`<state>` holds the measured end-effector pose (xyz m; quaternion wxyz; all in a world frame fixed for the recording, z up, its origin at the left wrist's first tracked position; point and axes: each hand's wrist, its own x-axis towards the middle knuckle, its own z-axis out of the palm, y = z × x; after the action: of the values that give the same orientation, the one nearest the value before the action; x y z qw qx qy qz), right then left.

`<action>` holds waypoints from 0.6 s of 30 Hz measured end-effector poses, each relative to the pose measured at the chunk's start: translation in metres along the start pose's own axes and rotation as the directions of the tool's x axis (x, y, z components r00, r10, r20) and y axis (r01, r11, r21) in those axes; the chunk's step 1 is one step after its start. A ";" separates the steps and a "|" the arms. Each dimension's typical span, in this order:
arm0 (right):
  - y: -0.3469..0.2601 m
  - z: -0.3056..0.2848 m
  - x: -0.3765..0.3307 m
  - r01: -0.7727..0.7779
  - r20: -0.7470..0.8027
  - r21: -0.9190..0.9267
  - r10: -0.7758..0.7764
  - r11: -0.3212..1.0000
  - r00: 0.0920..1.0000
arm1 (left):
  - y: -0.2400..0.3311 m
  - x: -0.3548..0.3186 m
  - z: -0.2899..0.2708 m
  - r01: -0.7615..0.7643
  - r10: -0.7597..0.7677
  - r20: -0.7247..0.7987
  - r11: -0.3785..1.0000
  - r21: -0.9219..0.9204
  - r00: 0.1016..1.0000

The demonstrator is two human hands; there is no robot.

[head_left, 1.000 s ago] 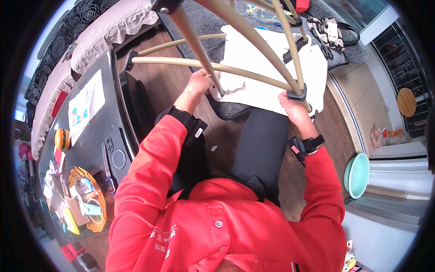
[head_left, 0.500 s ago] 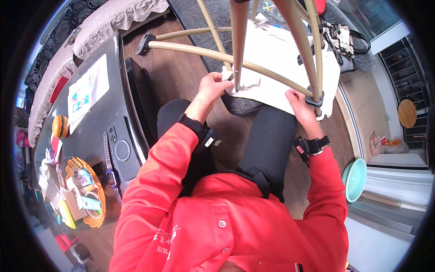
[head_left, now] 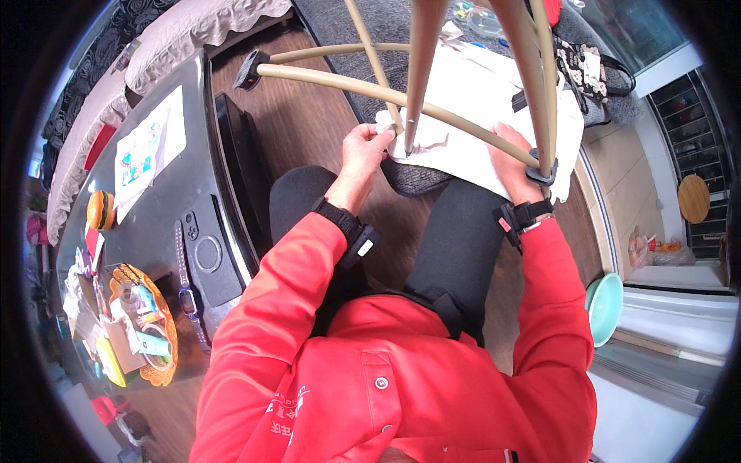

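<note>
A white cloth point(head_left: 463, 92) is spread over a dark grey padded surface, beneath a beige tubular metal frame point(head_left: 340, 79) with black end caps. At the cloth's near left corner, my left hand point(head_left: 363, 160) is closed, pinching the edge between thumb and fingers. My right hand point(head_left: 509, 163) rests on the near right part of the cloth with its fingers stretched forward. A tube of the frame crosses in front of that hand and hides part of the fingers. Black bands with small boxes circle both my wrists.
On the left, a dark table point(head_left: 158, 220) bears a printed sheet point(head_left: 143, 154), a burger-shaped object point(head_left: 100, 210), a watch point(head_left: 187, 301) and an orange basket point(head_left: 166, 363) of small items. A mint-green basin point(head_left: 606, 309) stands at right. A patterned bag point(head_left: 583, 73) lies behind the cloth.
My right hand has moved forward from the cloth's near edge onto the cloth, its fingers straightening. My left hand keeps its pinch on the corner. The frame appears shifted slightly in view.
</note>
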<state>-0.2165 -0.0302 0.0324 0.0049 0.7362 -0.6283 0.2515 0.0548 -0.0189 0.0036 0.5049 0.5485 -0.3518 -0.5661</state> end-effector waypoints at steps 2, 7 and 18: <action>-0.005 -0.005 0.001 0.114 -0.004 -0.167 -0.116 0.979 0.993 | 0.001 0.003 -0.001 -0.039 0.039 0.010 0.999 0.016 0.999; -0.038 -0.020 0.006 0.189 -0.059 -0.108 -0.196 0.976 0.979 | -0.001 0.007 0.004 -0.018 0.014 -0.033 0.992 -0.126 0.999; -0.113 0.015 0.040 -0.004 0.300 0.599 -0.220 0.800 0.928 | 0.003 -0.017 0.004 0.038 -0.058 -0.035 0.908 -0.418 0.998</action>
<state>-0.1028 -0.0487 0.0690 -0.3228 0.7692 -0.4652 0.2961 0.0499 -0.0039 0.0117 0.6042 0.4496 -0.1973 -0.6276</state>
